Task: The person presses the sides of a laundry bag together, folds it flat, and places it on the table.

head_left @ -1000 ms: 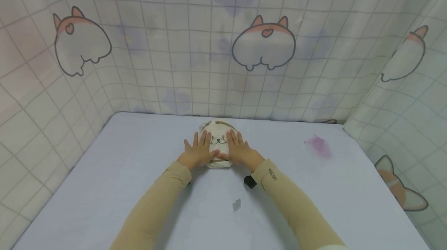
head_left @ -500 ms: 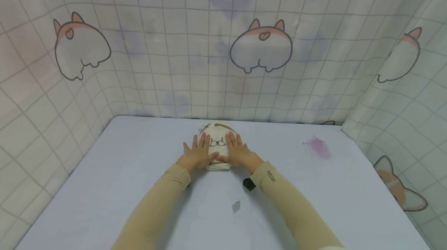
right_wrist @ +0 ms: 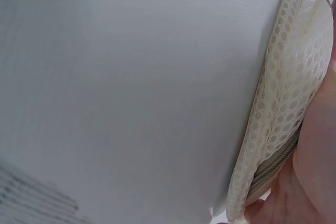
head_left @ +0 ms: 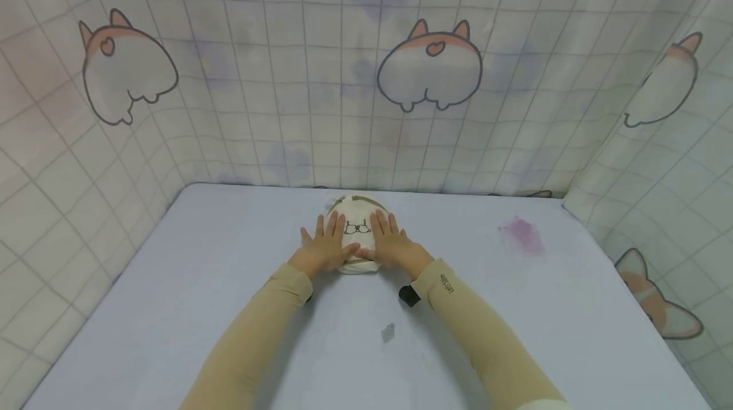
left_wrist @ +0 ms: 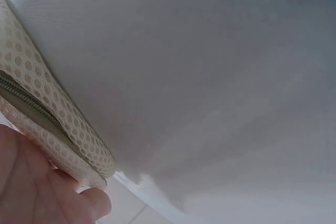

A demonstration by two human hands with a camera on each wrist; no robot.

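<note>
A rounded cream mesh laundry bag [head_left: 358, 209] with a line-drawn face in glasses lies flat near the far edge of the table. My left hand [head_left: 324, 249] rests on its left side, fingers straight and spread. On its right side, my right hand [head_left: 395, 249] presses with fingers extended; the two thumbs nearly meet at the near part of the bag. The left wrist view shows the mesh edge and a greenish-brown zipper [left_wrist: 35, 106] beside my palm. In the right wrist view, folded mesh layers and a zipper [right_wrist: 273, 169] show under my hand.
The table [head_left: 189, 308] has a white cover. A grey patch [head_left: 388, 333] is between the forearms, and a pink stain [head_left: 523, 236] marks the right side. Curtains [head_left: 275, 79] with a grid and corgi print stand behind and at both sides.
The head view tilts slightly down and then back up. Both hands stay on the mesh laundry bag in nearly the same pose.
</note>
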